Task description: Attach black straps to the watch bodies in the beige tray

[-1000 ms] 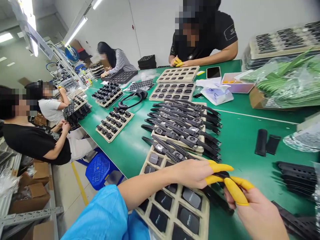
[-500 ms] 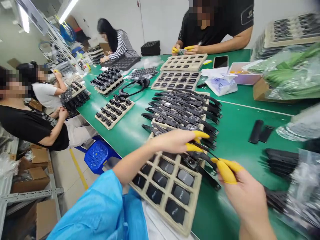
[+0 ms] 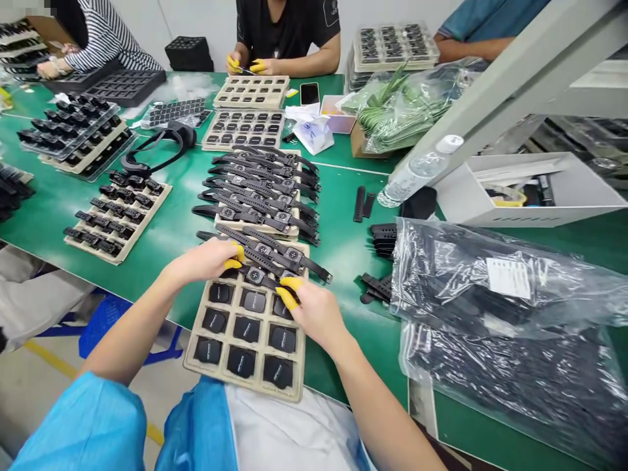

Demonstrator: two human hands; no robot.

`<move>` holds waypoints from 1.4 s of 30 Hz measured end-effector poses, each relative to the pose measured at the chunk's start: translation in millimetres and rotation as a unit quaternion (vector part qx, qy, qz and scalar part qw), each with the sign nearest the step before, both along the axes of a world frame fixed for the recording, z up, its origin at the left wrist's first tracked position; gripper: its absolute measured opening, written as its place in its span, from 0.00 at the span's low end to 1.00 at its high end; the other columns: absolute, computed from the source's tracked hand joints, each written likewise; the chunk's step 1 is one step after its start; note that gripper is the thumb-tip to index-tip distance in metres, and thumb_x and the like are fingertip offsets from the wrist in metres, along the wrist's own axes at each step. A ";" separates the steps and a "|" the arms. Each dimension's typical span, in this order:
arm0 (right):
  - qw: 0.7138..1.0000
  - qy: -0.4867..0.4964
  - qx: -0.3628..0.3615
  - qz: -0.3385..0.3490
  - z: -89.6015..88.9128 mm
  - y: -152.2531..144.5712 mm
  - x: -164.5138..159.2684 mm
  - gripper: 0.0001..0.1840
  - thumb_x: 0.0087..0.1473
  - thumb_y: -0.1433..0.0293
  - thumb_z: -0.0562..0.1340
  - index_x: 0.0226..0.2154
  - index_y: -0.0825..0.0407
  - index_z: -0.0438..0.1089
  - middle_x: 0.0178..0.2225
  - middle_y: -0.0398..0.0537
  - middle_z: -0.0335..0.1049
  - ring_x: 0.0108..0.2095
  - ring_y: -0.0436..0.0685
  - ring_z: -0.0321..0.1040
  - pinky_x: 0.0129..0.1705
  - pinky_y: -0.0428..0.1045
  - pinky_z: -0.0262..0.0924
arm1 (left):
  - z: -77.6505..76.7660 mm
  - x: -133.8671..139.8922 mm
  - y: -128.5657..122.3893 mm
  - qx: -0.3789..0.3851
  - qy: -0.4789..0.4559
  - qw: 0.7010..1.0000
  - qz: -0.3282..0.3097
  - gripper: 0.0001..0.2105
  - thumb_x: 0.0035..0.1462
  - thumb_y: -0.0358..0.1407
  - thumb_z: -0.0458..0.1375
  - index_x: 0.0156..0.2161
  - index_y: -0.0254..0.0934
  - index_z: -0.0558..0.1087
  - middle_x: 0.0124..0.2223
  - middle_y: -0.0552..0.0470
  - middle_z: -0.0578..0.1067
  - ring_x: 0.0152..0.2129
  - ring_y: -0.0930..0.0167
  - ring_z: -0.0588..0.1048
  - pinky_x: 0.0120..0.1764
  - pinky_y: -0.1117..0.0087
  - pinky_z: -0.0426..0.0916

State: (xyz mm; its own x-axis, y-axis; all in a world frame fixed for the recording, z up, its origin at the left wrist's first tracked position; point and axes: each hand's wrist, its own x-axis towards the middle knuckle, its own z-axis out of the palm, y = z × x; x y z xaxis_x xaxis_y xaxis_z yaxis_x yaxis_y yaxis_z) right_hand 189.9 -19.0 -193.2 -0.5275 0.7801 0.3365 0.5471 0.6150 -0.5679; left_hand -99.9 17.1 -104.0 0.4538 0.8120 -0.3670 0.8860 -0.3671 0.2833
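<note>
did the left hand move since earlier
Yes: the left hand has moved left against the watch rows ahead, from their right half to their left side.

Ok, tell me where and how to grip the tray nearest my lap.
Hold the tray by its left and right rims, near the front corners, coming from your side. Its front edge appears to jut past the table, probably leaving room underneath, while watches with straps crowd the far end. Keep it level: square pieces sit in open compartments.
</note>
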 end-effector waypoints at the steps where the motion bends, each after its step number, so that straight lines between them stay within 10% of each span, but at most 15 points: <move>1: 1.000 -0.003 0.007 -0.003 0.1 1.0 0.9 0.12 0.70 0.66 0.58 0.46 0.52 0.77 0.39 0.52 0.81 0.34 0.59 0.78 0.33 0.50 0.68 | -5.3 -0.1 1.2 0.023 -0.001 1.000 -0.007 0.09 0.65 0.27 0.51 0.43 0.38 0.74 0.42 0.49 0.77 0.39 0.66 0.75 0.43 0.69 0.64; 10: 0.998 0.009 -0.033 -0.057 12.6 21.6 21.3 0.13 0.71 0.65 0.57 0.44 0.51 0.77 0.38 0.51 0.75 0.35 0.56 0.73 0.34 0.49 0.65 | -29.8 -10.8 -16.4 0.253 0.021 0.963 0.092 0.12 0.67 0.44 0.55 0.42 0.36 0.72 0.48 0.38 0.73 0.48 0.55 0.71 0.54 0.54 0.68; 16: 0.956 -0.146 -0.036 -0.252 13.6 52.8 93.7 0.14 0.65 0.65 0.61 0.50 0.53 0.74 0.47 0.59 0.73 0.50 0.69 0.68 0.49 0.59 0.66 | -26.2 -27.5 -55.8 0.187 0.152 0.967 0.079 0.12 0.66 0.38 0.49 0.44 0.37 0.74 0.44 0.41 0.75 0.41 0.54 0.74 0.42 0.57 0.71; 25: 0.913 -0.307 -0.113 -0.242 0.2 59.3 109.9 0.08 0.61 0.70 0.60 0.41 0.55 0.75 0.46 0.62 0.74 0.49 0.71 0.67 0.48 0.60 0.62 | -12.4 12.8 -67.7 0.169 0.302 0.937 0.043 0.11 0.65 0.31 0.50 0.39 0.32 0.76 0.41 0.38 0.74 0.40 0.54 0.75 0.39 0.59 0.69; 33: 0.959 -0.110 -0.049 -0.257 -4.8 58.8 91.6 0.18 0.68 0.63 0.53 0.48 0.52 0.76 0.42 0.58 0.80 0.39 0.67 0.74 0.42 0.56 0.62 | -3.7 11.9 -68.5 0.125 0.287 0.948 0.056 0.11 0.67 0.29 0.51 0.47 0.31 0.76 0.46 0.37 0.74 0.43 0.55 0.74 0.42 0.58 0.70; 42: 0.944 0.025 -0.155 -0.292 -6.3 56.0 74.4 0.14 0.61 0.59 0.57 0.43 0.45 0.75 0.30 0.57 0.79 0.32 0.68 0.77 0.37 0.60 0.65 | -6.9 13.9 -55.2 0.096 0.219 0.968 0.080 0.11 0.67 0.38 0.54 0.42 0.32 0.75 0.43 0.38 0.73 0.43 0.56 0.74 0.43 0.57 0.72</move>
State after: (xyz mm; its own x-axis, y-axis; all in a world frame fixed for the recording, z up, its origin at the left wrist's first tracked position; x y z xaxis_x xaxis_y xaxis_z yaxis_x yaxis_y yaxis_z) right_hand 264.3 37.0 -199.5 0.0328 0.9978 0.0580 0.7092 0.0177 -0.7048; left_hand -85.9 -38.1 -110.9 0.1523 0.9310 -0.3316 0.9554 -0.2246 -0.1919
